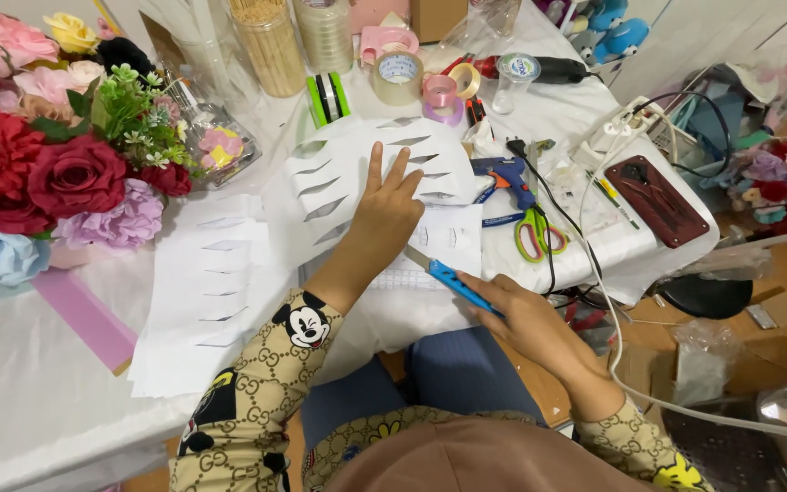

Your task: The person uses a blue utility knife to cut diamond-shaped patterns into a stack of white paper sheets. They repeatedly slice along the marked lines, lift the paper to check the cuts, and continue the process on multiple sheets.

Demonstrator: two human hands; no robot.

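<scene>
Under the spread fingers of the left hand point(388, 214) lies a white paper sheet point(348, 178) already slit with rows of leaf-shaped cuts; the palm presses flat, index and middle finger fanned apart, gripping nothing. Just behind that palm, toward the body, the right hand point(526, 314) is closed around a blue utility knife point(448, 276), its blade tip resting at the near edge of a smaller printed sheet point(444, 239). The risk here is plain — the blade points toward the heel of the left hand, and a slip on the smooth paper could run it into the wrist or tear the sheet across the existing slits. The paper overhangs the table edge near the knife, so it may buckle under pressure; whether a cutting mat lies beneath I cannot tell. Beyond the fingertips sit a blue glue gun point(503, 173) and green-handled scissors point(535, 232), whose cords could snag the right sleeve. A second slit sheet point(211, 282) lies left of the left forearm. The surface is a table draped in white cloth point(38, 392), crowded — artificial flowers point(56, 155) far left, tape rolls point(398, 77) and ribbon point(439, 96) at the back, a power strip point(630, 128) to the right, and cluttered wooden floor below.
</scene>
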